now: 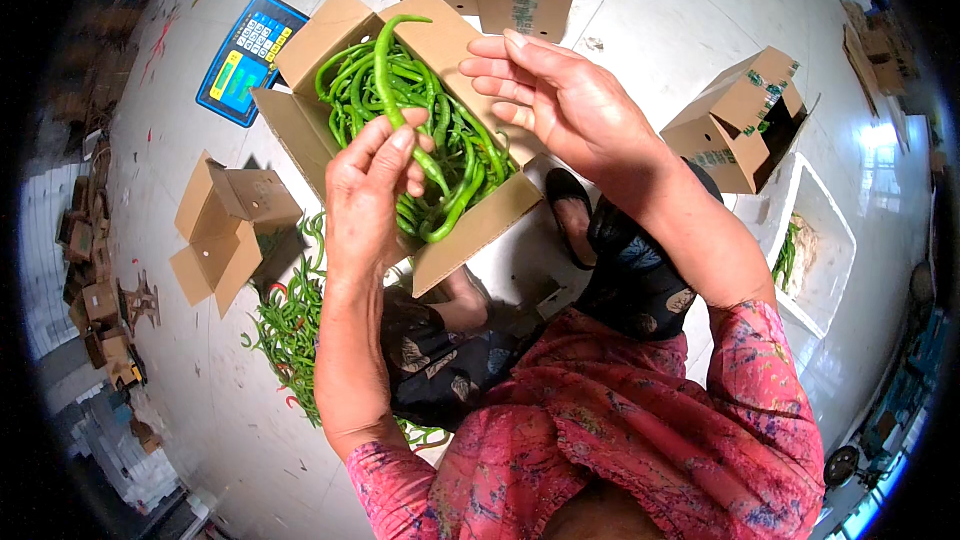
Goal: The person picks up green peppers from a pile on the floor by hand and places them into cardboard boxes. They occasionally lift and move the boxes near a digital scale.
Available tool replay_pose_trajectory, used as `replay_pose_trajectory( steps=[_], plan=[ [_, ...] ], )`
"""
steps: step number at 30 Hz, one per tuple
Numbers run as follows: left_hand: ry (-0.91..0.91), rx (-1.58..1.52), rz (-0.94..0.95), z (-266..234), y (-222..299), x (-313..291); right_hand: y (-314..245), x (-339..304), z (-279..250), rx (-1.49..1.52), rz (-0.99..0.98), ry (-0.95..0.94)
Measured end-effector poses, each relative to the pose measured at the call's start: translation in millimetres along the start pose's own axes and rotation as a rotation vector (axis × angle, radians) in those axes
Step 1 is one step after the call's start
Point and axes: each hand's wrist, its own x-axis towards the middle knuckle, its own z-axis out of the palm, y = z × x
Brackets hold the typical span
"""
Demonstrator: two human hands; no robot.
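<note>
Pinching a smooth, hooked green pepper (383,75), left fingers (371,135) above a cardboard box (472,237); right fingers (490,68) slightly apart.

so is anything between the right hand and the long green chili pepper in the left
Nothing visible is: the right hand is open and empty, with a clear gap to the long green chili pepper in the left hand. The open cardboard box of green chili peppers lies below, not between.
</note>
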Motion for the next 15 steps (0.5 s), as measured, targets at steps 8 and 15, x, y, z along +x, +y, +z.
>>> replay_pose_trajectory(
  steps=[8, 15],
  plan=[
    [0.097, -0.029, 0.03, -11, -2, 8, -2, -1, -7, 0.002, -0.024, -0.06],
    [0.257, 0.19, 0.04, -30, -20, 46, -1, 1, -4, 0.032, 0.015, -0.053]
  ],
)
